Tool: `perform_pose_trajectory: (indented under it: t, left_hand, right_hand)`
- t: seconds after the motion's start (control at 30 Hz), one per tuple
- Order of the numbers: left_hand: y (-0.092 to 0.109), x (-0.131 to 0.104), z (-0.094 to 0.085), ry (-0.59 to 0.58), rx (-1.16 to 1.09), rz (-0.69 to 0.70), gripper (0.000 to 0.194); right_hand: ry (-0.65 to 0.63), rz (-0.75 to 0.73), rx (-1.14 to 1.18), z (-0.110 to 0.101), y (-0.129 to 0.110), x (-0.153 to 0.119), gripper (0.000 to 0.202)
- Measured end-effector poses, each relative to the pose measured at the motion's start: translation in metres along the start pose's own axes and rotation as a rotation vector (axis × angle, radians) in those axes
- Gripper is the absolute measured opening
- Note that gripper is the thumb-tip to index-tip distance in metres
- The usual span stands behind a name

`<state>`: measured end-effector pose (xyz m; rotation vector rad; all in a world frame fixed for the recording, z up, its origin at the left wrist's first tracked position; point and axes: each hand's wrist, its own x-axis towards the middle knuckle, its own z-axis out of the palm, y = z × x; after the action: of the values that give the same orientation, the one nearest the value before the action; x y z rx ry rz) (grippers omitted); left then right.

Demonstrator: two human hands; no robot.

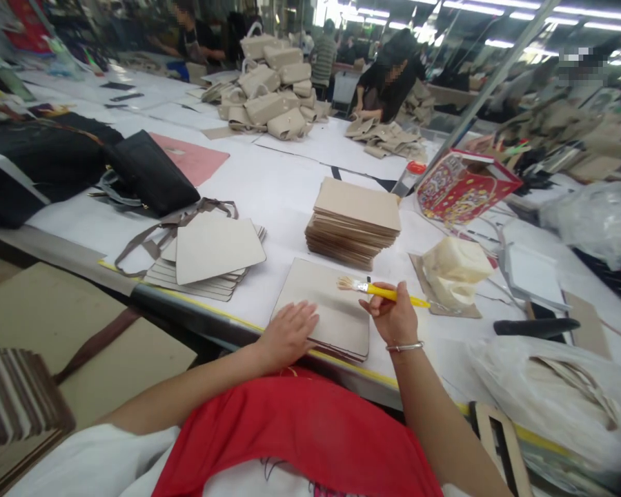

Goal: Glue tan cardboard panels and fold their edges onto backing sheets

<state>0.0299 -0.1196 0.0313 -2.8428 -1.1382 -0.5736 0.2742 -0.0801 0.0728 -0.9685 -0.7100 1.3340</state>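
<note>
A yellow-handled paintbrush (388, 293) is held in my right hand (397, 319), its pale bristles pointing left above a short stack of grey panels (336, 310). My left hand (292, 335) lies flat on the left part of that stack, fingers stretched out. Behind it stands a taller stack of beige panels (359, 207). To the left, more light panels (220, 248) are fanned out, with a brown strap (150, 241) beside them. Right of the brush sits a cream-coloured block-like container (458, 269) on a brown piece of board.
A red patterned box (463, 186) and a red-lidded jar (411, 176) stand at the back right. Black bags (152, 172) lie left. A plastic bag (543, 393) is at the near right. Beige bags (269, 86) are heaped farther back, near a person (388, 76).
</note>
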Motion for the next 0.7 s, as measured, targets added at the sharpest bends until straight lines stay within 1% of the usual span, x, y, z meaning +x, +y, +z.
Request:
perform_pose_trajectory:
  t: [0.03, 0.07, 0.1, 0.2, 0.27, 0.33, 0.37, 0.4, 0.53, 0.6, 0.67, 0.7]
  left_hand:
    - [0.006, 0.008, 0.003, -0.041, -0.005, 0.085, 0.045]
    - [0.011, 0.016, 0.007, -0.082, -0.012, 0.141, 0.043]
    - [0.015, 0.024, 0.012, -0.117, -0.02, 0.166, 0.042]
    - [0.017, 0.037, 0.022, -0.168, -0.056, 0.149, 0.041]
    - [0.014, 0.04, 0.025, -0.163, -0.089, 0.146, 0.042]
    - [0.01, 0.039, 0.026, -0.15, -0.127, 0.146, 0.043]
    - [0.008, 0.038, 0.026, -0.147, -0.146, 0.145, 0.043]
    - [0.006, 0.038, 0.026, -0.146, -0.165, 0.142, 0.043]
    - [0.004, 0.038, 0.026, -0.161, -0.217, 0.133, 0.044]
    - [0.003, 0.039, 0.026, -0.17, -0.228, 0.126, 0.046]
    - [0.003, 0.04, 0.026, -0.178, -0.237, 0.112, 0.046]
    - [0.003, 0.041, 0.026, -0.181, -0.242, 0.104, 0.047]
  right_hand:
    - [-0.068, 0.027, -0.062, 0.012, -0.003, 0.004, 0.041]
    - [-0.141, 0.059, -0.133, 0.024, -0.003, 0.009, 0.039]
    - [-0.209, 0.094, -0.21, 0.037, -0.001, 0.013, 0.036]
    - [-0.361, 0.2, -0.398, 0.068, 0.017, 0.026, 0.033]
    - [-0.461, 0.265, -0.482, 0.077, 0.032, 0.035, 0.031]
    - [-0.547, 0.304, -0.549, 0.08, 0.043, 0.046, 0.029]
    - [-0.547, 0.301, -0.574, 0.08, 0.047, 0.053, 0.027]
    - [-0.507, 0.283, -0.59, 0.08, 0.051, 0.061, 0.026]
    - [-0.212, 0.157, -0.588, 0.085, 0.056, 0.093, 0.021]
    - [-0.127, 0.118, -0.592, 0.084, 0.056, 0.102, 0.02]
    - [-0.043, 0.095, -0.611, 0.074, 0.051, 0.104, 0.021]
    - [0.007, 0.084, -0.626, 0.065, 0.046, 0.104, 0.022]
